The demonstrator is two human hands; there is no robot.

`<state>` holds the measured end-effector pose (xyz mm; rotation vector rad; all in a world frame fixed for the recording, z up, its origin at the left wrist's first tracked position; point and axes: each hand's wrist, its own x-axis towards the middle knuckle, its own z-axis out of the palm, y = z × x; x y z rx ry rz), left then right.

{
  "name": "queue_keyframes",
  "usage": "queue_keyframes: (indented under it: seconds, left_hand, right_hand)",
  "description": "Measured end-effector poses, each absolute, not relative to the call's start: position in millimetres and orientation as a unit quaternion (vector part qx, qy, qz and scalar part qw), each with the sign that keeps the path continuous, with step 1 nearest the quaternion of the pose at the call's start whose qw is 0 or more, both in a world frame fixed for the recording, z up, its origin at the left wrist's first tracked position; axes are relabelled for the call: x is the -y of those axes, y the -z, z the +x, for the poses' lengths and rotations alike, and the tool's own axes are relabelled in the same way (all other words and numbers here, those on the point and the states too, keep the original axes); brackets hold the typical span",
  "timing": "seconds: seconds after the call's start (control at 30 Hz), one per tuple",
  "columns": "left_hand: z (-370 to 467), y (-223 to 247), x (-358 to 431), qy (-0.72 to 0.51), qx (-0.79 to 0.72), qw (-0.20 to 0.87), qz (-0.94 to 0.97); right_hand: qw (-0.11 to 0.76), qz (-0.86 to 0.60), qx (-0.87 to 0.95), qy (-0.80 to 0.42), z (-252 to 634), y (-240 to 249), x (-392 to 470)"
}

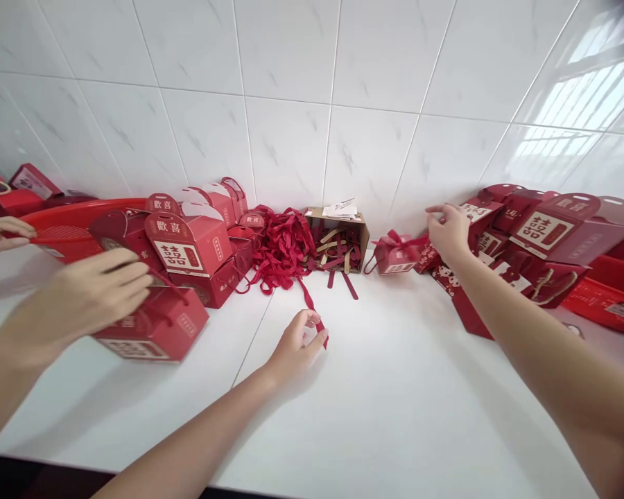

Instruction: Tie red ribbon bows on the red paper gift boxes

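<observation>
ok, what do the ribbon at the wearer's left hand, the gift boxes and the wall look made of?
Ribbon: probably fabric, perhaps satin; it bends and twists softly.
Gift boxes: likely printed card, smooth finish; flat panels, crisp folds and cut-out handle tabs.
Wall: apparently glazed ceramic tile; straight joints, with a window-like reflection at right.
</observation>
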<state>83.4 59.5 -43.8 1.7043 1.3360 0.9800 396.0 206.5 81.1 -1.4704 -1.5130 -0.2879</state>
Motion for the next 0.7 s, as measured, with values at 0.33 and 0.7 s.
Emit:
queue_keyframes:
  seconds: [0.33,0.7]
  left_hand:
    - [73,60,-73,-0.363,-0.519,0.249,0.733]
    - [77,55,-71,-0.266,-0.495,0.177,0.808]
  right_hand:
    - [0.243,-0.296,0.921,-0.069,296,44,-105]
    - [0.122,-0.279,0.937,-0.170,293,39,-14]
